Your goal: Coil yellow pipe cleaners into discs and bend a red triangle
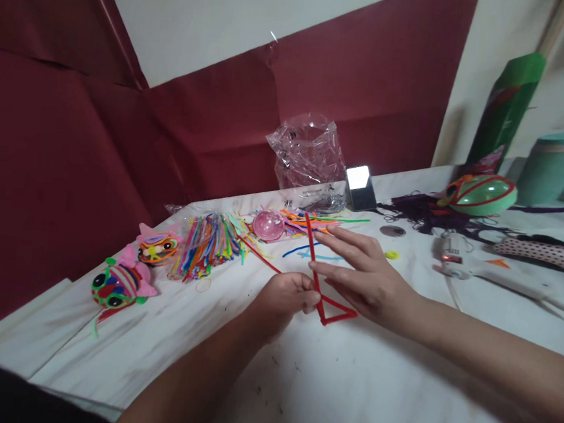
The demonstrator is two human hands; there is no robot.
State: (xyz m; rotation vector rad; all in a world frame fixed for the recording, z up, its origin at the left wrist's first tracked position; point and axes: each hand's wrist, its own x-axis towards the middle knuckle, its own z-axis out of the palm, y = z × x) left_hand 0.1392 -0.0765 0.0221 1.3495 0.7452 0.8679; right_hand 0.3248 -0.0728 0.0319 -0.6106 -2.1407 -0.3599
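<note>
My left hand is closed in a pinch on a red pipe cleaner bent into an angular shape just above the white table. One long end of it points up and away, another runs left towards the pile. My right hand has its fingers stretched out and apart, lying against the right side of the pipe cleaner. A pink clear plastic ball sits behind the hands among a heap of coloured pipe cleaners.
Two finished pipe-cleaner fish balls lie at the left edge. A crumpled clear bag, a small mirror, a green ball with red wire, a white glue gun and dark threads lie at the back right. Maroon paper covers the wall.
</note>
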